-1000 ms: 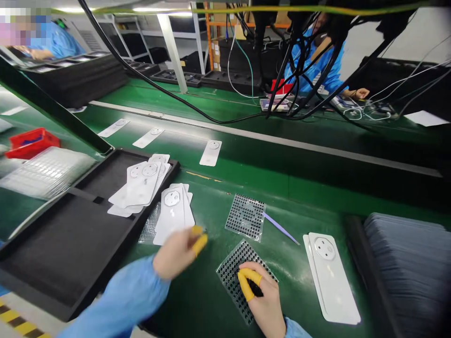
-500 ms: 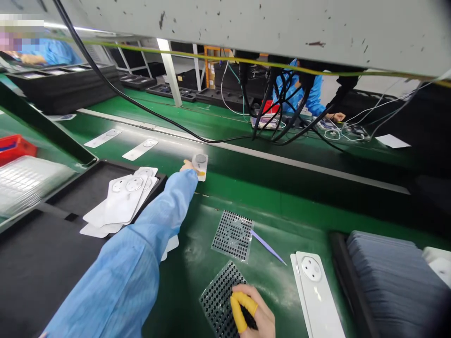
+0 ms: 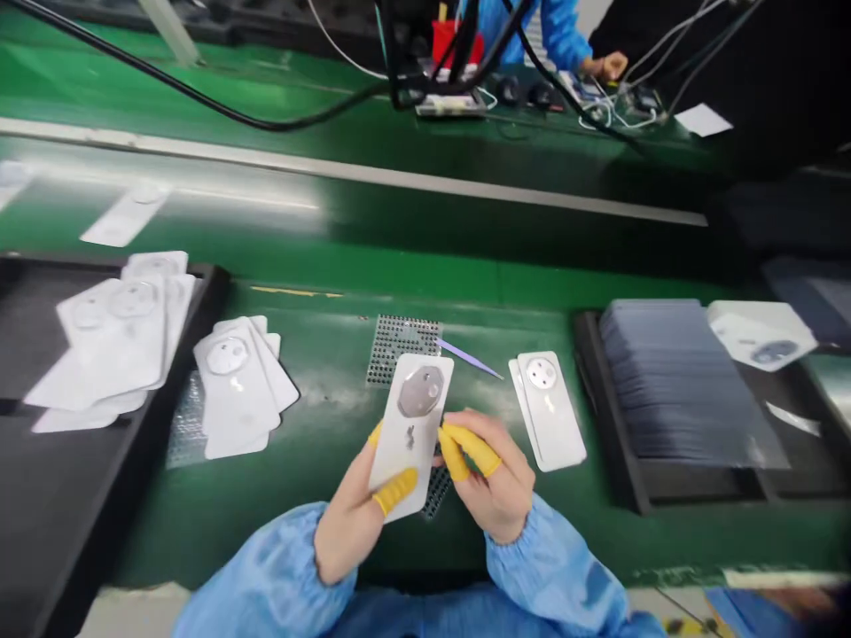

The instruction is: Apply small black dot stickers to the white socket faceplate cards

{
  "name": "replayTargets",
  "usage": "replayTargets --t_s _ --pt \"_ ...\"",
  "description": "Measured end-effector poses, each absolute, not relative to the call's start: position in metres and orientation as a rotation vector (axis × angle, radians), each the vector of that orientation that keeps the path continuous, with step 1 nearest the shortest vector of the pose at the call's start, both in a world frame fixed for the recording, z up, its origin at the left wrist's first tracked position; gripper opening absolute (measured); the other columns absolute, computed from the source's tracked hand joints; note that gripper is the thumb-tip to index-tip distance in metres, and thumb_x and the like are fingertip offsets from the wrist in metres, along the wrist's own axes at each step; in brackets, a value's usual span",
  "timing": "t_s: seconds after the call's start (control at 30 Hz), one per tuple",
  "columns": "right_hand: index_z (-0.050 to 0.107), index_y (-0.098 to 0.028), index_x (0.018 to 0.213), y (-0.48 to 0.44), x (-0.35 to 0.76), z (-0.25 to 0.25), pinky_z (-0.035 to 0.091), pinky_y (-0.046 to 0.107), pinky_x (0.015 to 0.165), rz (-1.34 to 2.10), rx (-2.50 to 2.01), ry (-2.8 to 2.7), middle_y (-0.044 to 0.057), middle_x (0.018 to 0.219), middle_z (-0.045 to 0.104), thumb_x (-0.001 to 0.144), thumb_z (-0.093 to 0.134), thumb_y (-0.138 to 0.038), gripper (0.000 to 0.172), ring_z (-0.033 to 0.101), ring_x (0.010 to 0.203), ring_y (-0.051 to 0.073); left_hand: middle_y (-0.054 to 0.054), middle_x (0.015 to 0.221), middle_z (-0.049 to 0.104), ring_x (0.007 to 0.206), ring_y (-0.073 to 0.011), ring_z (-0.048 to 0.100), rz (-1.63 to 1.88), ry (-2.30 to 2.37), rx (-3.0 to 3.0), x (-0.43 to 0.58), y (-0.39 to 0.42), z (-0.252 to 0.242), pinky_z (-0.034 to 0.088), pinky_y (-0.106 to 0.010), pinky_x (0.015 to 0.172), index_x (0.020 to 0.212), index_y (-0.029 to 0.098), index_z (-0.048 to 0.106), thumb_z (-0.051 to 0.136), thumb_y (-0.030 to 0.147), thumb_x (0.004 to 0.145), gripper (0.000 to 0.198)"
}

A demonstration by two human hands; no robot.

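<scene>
A white phone back cover, with a round camera window near its top, is tilted upright in front of me. My left hand is closed on its lower left side, with a yellow finger cot on the thumb lying across its face. At the cover's right edge, my right hand has its yellow-cotted fingers pinched together; whatever is between them is too small to make out. A sheet of small black dots lies partly hidden under the hands. Behind the cover is a second dotted sheet, with purple tweezers touching its right edge.
White covers lie heaped on the left black tray, in a stack beside it, and in a pair at right. The right tray holds thin grey sheets. Cables hang across the back. A co-worker's hand shows beyond.
My left hand has come back from the green belt with a phone cover. My right hand has risen from the near dotted sheet to the cover's edge. The view has tilted down.
</scene>
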State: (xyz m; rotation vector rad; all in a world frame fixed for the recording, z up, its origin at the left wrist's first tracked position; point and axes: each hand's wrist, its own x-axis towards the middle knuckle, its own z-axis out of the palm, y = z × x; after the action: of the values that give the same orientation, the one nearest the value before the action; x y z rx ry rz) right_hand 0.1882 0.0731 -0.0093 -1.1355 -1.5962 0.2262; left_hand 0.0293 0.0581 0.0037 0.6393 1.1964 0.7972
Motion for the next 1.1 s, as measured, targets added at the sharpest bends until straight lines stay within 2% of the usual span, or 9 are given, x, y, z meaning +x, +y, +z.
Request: replayTargets --t_s 0.1,0.27,0.37,0.47,0.53,0.7,0.8,1.0,1.1 --pt "0.061 -0.016 0.115 0.067 0.186 -0.006 0.060 0.038 0.081 0.212 -1.120 -1.646 0.009 0.095 0.071 0.078 0.063 -0.002 0.040 0.068 0.091 0.020 -0.007 0.120 0.066 0.114 -0.0298 0.059 0.786 1.239 0.749 0.039 0.033 -0.002 0.052 -0.036 0.092 0.121 0.022 0.061 0.069 0.037 0.077 0.047" --pt "0.059 -0.017 0.119 0.058 0.189 -0.001 0.059 0.041 0.084 0.205 -1.133 -1.676 0.009 0.100 0.071 0.081 0.060 -0.003 0.040 0.067 0.094 0.020 -0.009 0.106 0.070 0.104 -0.0295 0.062 0.735 1.279 0.968 0.035 0.021 -0.011 0.053 -0.038 0.091 0.113 0.020 0.066 0.066 0.038 0.079 0.039" --pt "0.059 -0.018 0.116 0.057 0.193 0.004 0.058 0.042 0.085 0.190 -1.125 -1.750 0.010 0.103 0.070 0.082 0.058 -0.006 0.036 0.065 0.099 0.020 -0.009 0.102 0.069 0.100 -0.0285 0.063 0.765 1.323 1.086 0.031 0.016 -0.012 0.053 -0.038 0.090 0.115 0.021 0.065 0.064 0.036 0.079 0.038" --pt "0.059 -0.014 0.113 0.056 0.195 0.006 0.054 0.048 0.089 0.195 -1.116 -1.882 0.018 0.114 0.064 0.087 0.051 -0.016 0.028 0.060 0.110 0.025 -0.008 0.105 0.069 0.099 -0.0258 0.064 0.818 1.295 1.186 0.029 0.014 -0.011 0.054 -0.035 0.088 0.120 0.024 0.062 0.062 0.029 0.082 0.038" --pt "0.058 -0.011 0.114 0.055 0.196 0.006 0.053 0.051 0.090 0.190 -1.116 -1.904 0.021 0.120 0.059 0.089 0.046 -0.020 0.029 0.056 0.115 0.028 -0.006 0.106 0.069 0.097 -0.0241 0.065 0.845 1.279 1.237 0.029 0.014 -0.011 0.054 -0.032 0.086 0.122 0.028 0.060 0.061 0.026 0.082 0.040" --pt "0.057 -0.011 0.116 0.052 0.195 0.004 0.053 0.048 0.090 0.147 -1.152 -1.889 0.021 0.127 0.053 0.088 0.046 -0.017 0.030 0.052 0.119 0.028 -0.004 0.105 0.069 0.095 -0.0238 0.066 0.849 1.265 1.299 0.028 0.011 -0.015 0.056 -0.030 0.081 0.124 0.030 0.058 0.061 0.021 0.082 0.043" --pt "0.054 -0.011 0.121 0.051 0.191 0.002 0.053 0.049 0.091 0.160 -1.175 -1.890 0.021 0.131 0.051 0.087 0.047 -0.015 0.035 0.051 0.122 0.030 -0.005 0.104 0.069 0.093 -0.0237 0.066 0.810 1.274 1.368 0.025 0.009 -0.019 0.056 -0.031 0.081 0.123 0.027 0.059 0.059 0.016 0.082 0.043" --pt "0.046 -0.005 0.131 0.047 0.181 -0.001 0.053 0.053 0.092 0.213 -1.174 -1.857 0.022 0.141 0.040 0.086 0.047 -0.012 0.046 0.045 0.127 0.035 -0.007 0.124 0.061 0.112 -0.0245 0.059 0.741 1.211 1.502 0.021 0.011 -0.017 0.049 -0.033 0.096 0.137 0.027 0.045 0.056 0.011 0.084 0.057" --pt "0.042 -0.007 0.136 0.044 0.180 -0.002 0.051 0.053 0.095 0.227 -1.184 -1.853 0.019 0.144 0.037 0.085 0.049 -0.011 0.051 0.044 0.128 0.035 -0.007 0.121 0.064 0.109 -0.0248 0.061 0.746 1.226 1.489 0.021 0.010 -0.017 0.050 -0.033 0.094 0.135 0.026 0.048 0.056 0.011 0.083 0.054"
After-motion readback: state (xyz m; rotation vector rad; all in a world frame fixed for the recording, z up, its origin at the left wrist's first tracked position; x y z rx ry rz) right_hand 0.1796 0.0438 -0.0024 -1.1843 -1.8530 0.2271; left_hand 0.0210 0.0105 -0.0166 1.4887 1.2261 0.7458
